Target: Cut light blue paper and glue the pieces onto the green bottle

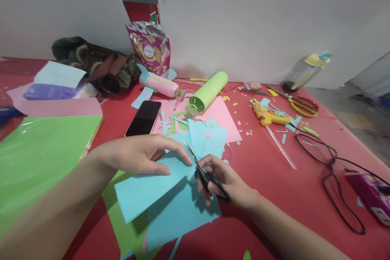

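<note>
My right hand grips a pair of scissors with black handles. The blades point up and away, slightly parted, by the tip of my left index finger. My left hand rests over a light blue paper sheet, thumb and index finger stretched apart on its top side; its other fingers are partly hidden. That sheet looks folded and casts a shadow on another blue sheet below it. Green paper lies under both. Blue paper scraps are heaped just beyond my hands.
A phone lies beyond my left hand. Behind stand a green paper-wrapped bottle, a pink one and a snack bag. Rightward are a yellow glue gun, its black cord and larger scissors. Green sheets lie left.
</note>
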Demonstrator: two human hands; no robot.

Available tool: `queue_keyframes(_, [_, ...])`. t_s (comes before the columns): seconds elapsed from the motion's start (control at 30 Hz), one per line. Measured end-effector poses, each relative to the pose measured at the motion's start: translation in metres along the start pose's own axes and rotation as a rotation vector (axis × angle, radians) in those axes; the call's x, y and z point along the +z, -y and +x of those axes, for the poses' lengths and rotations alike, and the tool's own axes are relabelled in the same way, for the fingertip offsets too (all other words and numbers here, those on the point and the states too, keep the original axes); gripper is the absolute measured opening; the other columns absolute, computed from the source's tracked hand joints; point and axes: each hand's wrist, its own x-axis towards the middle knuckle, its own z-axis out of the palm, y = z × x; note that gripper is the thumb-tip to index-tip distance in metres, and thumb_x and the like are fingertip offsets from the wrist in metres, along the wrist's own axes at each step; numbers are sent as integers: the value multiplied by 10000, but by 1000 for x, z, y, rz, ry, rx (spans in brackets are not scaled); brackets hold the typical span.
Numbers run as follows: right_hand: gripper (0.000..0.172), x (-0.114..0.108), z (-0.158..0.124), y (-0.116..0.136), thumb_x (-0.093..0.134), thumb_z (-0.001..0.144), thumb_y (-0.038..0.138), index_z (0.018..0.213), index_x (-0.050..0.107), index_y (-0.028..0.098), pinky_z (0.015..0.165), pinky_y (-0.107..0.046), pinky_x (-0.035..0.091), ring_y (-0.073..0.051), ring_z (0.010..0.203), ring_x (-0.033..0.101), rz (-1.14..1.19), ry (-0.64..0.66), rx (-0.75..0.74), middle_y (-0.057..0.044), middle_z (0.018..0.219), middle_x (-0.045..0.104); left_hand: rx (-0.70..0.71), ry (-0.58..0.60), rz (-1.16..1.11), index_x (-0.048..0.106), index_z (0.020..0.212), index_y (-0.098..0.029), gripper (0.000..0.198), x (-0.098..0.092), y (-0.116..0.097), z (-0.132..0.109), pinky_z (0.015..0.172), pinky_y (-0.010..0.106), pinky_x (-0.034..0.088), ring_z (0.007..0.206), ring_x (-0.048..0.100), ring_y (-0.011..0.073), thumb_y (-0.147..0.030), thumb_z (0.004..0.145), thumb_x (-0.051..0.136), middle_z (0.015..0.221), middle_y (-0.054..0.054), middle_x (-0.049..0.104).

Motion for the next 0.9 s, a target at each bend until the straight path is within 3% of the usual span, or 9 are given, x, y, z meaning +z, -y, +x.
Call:
queue_keyframes(0.27, [449,-1,0,-2,647,660,450,924,401,182,463,-189,414,-56,476,547,-5,10,-22,39,686,533,-15,4,13,543,1076,-185,297,1,0,1,630,186,412,798,548,143,-191,779,533,1007,54,611])
queue_keyframes(0.9, [459,0,0,0,672,628,446,897,409,183,416,-166,406,-55,440,551,14,-12,24,56,660,517,-24,29,-35,539,1075,-173,294,2,1,2,692,208,409,871,537,162,-184,781,532,1019,59,598])
